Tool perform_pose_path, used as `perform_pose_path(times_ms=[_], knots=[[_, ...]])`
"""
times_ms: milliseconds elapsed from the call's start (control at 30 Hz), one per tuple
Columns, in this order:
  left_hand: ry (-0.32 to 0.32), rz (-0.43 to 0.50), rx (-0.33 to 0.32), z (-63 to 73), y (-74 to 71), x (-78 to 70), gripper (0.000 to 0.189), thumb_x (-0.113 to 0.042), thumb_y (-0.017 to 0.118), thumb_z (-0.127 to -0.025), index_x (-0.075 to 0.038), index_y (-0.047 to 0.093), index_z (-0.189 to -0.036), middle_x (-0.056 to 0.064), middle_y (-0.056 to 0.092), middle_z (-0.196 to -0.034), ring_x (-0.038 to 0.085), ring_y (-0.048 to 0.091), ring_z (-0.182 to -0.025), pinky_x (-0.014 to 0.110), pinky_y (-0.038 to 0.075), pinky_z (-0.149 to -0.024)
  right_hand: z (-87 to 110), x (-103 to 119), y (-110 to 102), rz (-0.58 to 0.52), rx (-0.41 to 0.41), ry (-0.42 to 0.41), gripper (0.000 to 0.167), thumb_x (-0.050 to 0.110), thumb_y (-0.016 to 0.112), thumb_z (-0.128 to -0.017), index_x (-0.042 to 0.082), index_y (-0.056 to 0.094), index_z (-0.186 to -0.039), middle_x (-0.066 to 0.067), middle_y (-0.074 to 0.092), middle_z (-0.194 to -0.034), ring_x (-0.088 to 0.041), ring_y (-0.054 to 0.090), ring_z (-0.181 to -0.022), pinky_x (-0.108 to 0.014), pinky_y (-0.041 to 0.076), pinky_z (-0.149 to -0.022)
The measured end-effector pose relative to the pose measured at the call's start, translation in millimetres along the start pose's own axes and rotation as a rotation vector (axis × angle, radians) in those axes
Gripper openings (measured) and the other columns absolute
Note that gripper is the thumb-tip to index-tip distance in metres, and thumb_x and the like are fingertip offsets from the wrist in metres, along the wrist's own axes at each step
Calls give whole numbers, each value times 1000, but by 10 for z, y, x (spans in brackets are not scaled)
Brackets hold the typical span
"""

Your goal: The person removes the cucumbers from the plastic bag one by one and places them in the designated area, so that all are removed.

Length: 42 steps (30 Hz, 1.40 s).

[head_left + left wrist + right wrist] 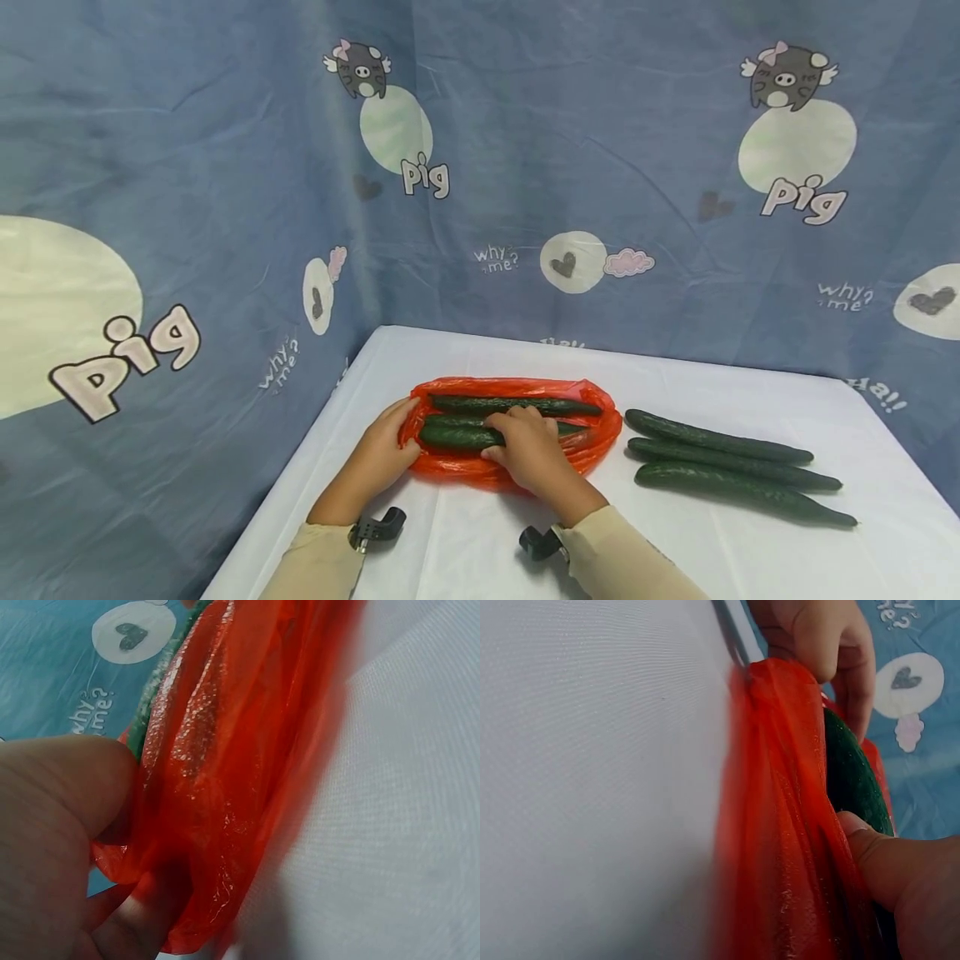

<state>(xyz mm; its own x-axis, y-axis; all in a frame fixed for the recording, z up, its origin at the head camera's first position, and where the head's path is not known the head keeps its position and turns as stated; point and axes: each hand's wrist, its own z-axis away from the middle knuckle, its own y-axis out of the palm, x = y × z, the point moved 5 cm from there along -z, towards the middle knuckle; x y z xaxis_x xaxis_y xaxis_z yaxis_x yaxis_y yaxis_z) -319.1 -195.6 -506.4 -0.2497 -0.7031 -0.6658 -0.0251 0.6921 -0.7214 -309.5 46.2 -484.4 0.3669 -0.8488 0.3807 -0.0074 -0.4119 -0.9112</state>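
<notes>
On white table point(457, 554), red bag point(459, 469), cucumbers point(459, 437) inside

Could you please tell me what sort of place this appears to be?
Probably a makeshift, curtained-off workspace: a rectangular white-covered table stands before blue pig-print fabric hangings, with three long dark-green cucumbers beside a red plastic bag.

Beige sleeves point(626, 557), black wrist devices point(384, 526)

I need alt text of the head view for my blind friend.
A person's left hand grips one end of an open red bag of cucumbers on a white table; the right hand holds a cucumber inside. Three more cucumbers lie to the right.
</notes>
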Motion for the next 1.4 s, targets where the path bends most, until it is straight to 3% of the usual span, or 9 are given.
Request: perform_pose_path(times_ms=[933,1400], knots=[[29,-8,-8,-2,-32,-24,74,-2,62,-84,-5,47,-157,15,47,-160,36,44,-149,55,39,-121,-31,123,-329,-49,-47,-78,51,37,84,-87,26,70,-134,3,67,-121,-20,56,-112,-46,41,-89],[29,-9,-14,5,-36,-18,73,-3,63,-86,-5,47,-157,15,48,-159,36,46,-148,55,40,-120,125,55,-503,7,-105,-56,51,36,87,-84,29,71,-132,5,65,-112,-18,57,-107,-47,42,-88]])
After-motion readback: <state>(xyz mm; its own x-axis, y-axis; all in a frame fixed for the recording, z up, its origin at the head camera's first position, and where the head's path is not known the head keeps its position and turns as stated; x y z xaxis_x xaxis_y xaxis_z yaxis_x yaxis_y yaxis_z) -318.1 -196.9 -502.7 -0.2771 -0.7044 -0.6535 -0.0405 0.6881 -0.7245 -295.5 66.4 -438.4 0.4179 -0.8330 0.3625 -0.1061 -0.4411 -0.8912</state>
